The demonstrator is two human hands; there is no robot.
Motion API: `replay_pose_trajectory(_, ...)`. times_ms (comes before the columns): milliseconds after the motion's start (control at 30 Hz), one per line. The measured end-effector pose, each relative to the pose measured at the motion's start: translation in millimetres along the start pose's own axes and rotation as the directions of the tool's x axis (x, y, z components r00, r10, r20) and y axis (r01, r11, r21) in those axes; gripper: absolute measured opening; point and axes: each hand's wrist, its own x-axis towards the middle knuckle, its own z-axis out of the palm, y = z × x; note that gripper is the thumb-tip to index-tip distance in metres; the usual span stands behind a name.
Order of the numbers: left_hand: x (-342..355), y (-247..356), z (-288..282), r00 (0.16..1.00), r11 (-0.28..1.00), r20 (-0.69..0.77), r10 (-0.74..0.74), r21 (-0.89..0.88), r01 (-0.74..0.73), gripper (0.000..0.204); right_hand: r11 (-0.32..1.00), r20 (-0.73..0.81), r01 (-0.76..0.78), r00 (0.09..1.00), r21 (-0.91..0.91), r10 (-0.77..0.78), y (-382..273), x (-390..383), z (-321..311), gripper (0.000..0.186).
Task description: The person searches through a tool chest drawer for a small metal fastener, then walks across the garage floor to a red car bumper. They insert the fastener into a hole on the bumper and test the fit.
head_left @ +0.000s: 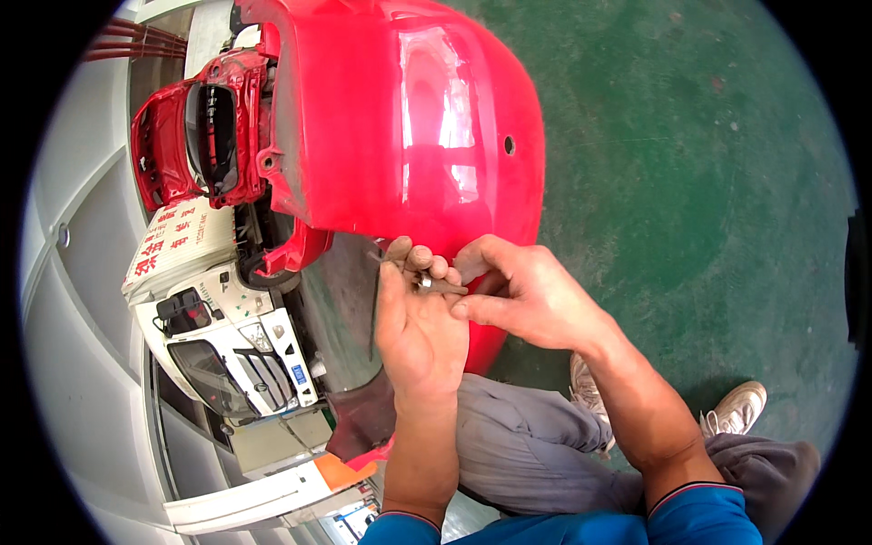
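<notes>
My left hand (425, 341) is turned palm up in front of a glossy red car bumper (354, 118), its fingers curled in. A small metal piece (443, 286) with a shiny end and a thin grey shank lies across its fingers; its exact kind is too small to tell. From the right, my right hand (549, 295) pinches the end of the same piece between thumb and fingers. The bumper stands just beyond both hands, with a round hole in its painted face. Part of the piece is hidden by my fingers.
A red car body (163, 141) with an opened panel stands at the far left. Below it in the view is a white truck (218, 295). A green floor (663, 154) stretches to the right. My grey-trousered leg (536, 445) and white shoe (734, 409) show low down.
</notes>
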Motion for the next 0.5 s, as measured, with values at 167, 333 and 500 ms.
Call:
replay_pose_trajectory(167,-1,-4,6,0.983,0.955,0.1,0.155,0.238,-0.175,0.032,0.973,-0.036,-0.064,0.997,0.224,0.073,3,-2,6,0.024)
replay_pose_trajectory(333,5,17,-15,0.978,0.986,0.137,0.159,0.023,-0.163,0.034,0.92,-0.087,-0.02,0.994,0.391,0.059,8,7,-27,0.023)
replay_pose_trajectory(500,1,42,-25,0.977,0.965,0.194,0.095,-0.257,-0.043,0.035,0.945,-0.408,0.078,0.911,0.319,0.063,33,33,-79,0.022)
